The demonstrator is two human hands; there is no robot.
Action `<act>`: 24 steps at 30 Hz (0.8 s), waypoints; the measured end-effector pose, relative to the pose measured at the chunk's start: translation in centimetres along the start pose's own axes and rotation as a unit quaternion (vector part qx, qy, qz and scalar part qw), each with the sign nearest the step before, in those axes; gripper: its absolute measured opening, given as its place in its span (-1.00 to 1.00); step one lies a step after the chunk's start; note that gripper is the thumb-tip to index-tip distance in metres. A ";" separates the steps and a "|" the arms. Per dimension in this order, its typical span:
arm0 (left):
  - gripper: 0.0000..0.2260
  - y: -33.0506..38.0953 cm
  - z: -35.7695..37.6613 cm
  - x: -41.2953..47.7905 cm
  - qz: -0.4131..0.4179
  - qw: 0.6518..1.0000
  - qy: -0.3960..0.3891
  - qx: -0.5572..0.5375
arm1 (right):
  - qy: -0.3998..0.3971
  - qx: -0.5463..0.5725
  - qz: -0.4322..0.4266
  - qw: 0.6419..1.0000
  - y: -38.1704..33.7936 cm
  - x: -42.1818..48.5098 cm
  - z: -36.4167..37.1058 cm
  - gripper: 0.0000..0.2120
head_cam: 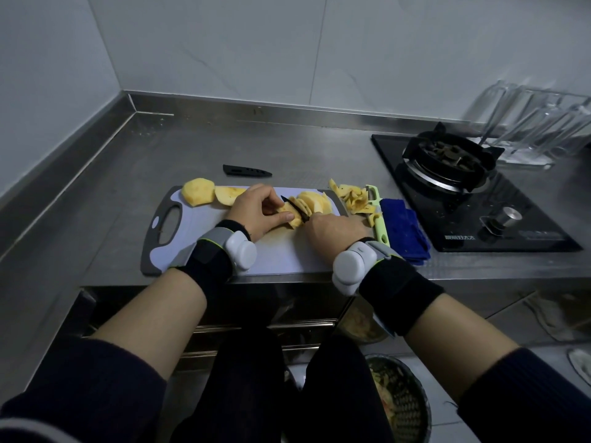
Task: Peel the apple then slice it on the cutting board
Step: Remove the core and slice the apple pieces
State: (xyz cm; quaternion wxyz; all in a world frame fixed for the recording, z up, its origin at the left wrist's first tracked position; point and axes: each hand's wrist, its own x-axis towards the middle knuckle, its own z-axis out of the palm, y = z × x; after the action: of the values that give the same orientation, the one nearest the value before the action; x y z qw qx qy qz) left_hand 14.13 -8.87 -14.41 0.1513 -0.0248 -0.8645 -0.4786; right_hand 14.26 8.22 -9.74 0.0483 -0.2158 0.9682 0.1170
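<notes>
A white cutting board point(192, 247) with a grey rim lies on the steel counter. My left hand point(256, 212) presses a peeled apple piece point(292, 217) down on it. My right hand point(332, 231) grips a black knife point(295, 207) whose blade sits in that piece. Cut slices point(315, 201) lie just behind the blade. Two larger peeled apple chunks point(198, 191) rest at the board's far left corner. A pile of peel point(351, 196) lies off the board's right end.
A green peeler point(379, 215) and a blue cloth point(404, 231) lie right of the board. The black knife sheath point(246, 171) lies behind it. A gas stove point(460, 183) stands at the right, with a clear glass rack point(537, 129) behind. A bin point(406, 407) stands on the floor.
</notes>
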 end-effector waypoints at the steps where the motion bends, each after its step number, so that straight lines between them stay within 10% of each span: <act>1: -0.74 0.0 -0.1 0.0 0.000 1.000 0.000 0.000 | -0.005 0.002 0.000 1.000 -0.1 0.1 0.0 -0.82; 24: -0.71 0.1 0.2 -0.1 -0.004 1.000 0.012 -0.016 | 0.052 0.031 -0.002 0.998 1.6 0.1 1.3 -0.91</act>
State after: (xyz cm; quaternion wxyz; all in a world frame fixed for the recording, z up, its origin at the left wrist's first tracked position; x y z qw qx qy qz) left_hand 14.18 -8.61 -14.42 0.1590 -0.0185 -0.8550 -0.4934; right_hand 13.50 9.90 -10.67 0.0049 -0.2220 0.9721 0.0757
